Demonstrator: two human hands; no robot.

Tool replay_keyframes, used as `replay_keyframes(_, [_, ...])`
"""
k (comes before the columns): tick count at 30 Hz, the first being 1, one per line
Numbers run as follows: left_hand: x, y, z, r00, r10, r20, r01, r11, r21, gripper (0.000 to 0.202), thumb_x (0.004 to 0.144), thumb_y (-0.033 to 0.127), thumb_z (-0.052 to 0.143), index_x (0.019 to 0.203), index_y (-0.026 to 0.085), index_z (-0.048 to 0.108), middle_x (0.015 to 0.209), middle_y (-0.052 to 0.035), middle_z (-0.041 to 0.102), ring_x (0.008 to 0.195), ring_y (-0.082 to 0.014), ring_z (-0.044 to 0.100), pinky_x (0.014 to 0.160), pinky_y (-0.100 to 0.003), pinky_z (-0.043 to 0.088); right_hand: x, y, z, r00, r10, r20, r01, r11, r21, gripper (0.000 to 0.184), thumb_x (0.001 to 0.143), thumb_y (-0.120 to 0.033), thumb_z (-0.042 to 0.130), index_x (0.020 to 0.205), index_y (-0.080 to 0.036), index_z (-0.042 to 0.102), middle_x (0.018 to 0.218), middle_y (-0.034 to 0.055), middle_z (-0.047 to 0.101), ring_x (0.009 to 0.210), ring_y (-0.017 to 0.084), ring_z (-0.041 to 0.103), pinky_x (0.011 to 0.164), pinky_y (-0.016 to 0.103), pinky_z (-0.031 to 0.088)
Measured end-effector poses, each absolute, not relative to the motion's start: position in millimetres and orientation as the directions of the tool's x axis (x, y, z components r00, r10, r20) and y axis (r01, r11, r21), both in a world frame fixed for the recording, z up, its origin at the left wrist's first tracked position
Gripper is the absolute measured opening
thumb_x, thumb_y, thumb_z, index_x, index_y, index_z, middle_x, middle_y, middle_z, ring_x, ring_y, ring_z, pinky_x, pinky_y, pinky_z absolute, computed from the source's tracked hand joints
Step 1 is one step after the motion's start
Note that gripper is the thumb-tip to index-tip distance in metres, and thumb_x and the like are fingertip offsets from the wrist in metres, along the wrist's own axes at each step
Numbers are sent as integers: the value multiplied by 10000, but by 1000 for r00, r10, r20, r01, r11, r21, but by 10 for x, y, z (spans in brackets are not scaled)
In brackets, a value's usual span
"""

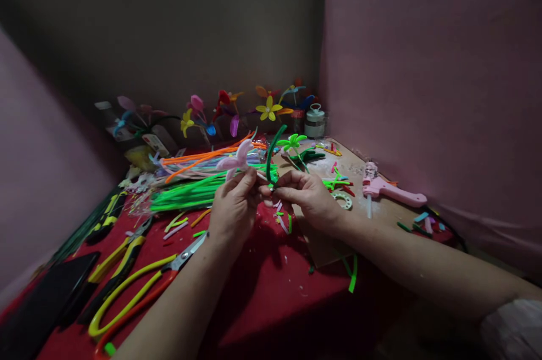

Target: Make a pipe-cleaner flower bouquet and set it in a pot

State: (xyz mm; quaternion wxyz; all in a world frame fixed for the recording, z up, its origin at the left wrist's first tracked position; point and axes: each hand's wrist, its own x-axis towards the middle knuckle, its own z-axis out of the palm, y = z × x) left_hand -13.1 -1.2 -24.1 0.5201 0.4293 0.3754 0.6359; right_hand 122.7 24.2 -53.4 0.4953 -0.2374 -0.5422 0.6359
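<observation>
My left hand (234,207) is closed in a pinch just under a pale pink pipe-cleaner flower (235,161), holding its base. My right hand (305,195) is closed too, its fingertips pinching a dark green pipe cleaner (271,152) that curves up from where both hands meet. The two hands touch at the fingertips above the red cloth (271,292).
Bundles of bright green (186,193) and orange pipe cleaners (199,158) lie behind the hands. Finished flowers (268,107) stand along the back wall. Yellow-handled scissors (139,284) and pliers (121,255) lie left. A pink glue gun (392,189) lies right on a board, near a jar (315,121).
</observation>
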Motion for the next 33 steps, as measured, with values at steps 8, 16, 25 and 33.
replay_keyframes(8, [-42,-69,-329,-97,977,191,23,-190,982,207,689,290,687,615,124,587,507,41,479,446,-41,396,422,-164,306,1198,263,-608,-413,883,222,-468,3,-884,226,679,-297,715,749,-158,552,623,-12,621,501,90,551,483,222,435])
replay_keyframes(16, [-307,85,-271,-227,925,305,393,-200,897,186,739,317,571,643,157,567,523,33,540,421,-71,382,452,-211,313,1374,320,-407,-352,921,167,-89,145,-985,84,646,-161,663,726,-143,644,703,12,626,620,96,543,621,248,444])
replay_keyframes(25, [-688,417,-419,-248,950,190,868,130,479,242,744,317,484,761,169,675,571,-43,638,623,-203,598,574,-268,365,1785,1064,-57,-144,981,128,765,192,-615,80,636,-109,603,583,-111,663,446,3,499,510,104,465,496,236,293])
replay_keyframes(33, [-618,345,-470,-187,958,220,966,138,218,324,809,353,419,847,168,683,857,-164,706,830,-308,643,645,-334,401,1595,1297,-319,-90,991,102,732,135,-668,271,529,-44,656,361,-164,481,342,-3,418,420,121,437,432,243,259])
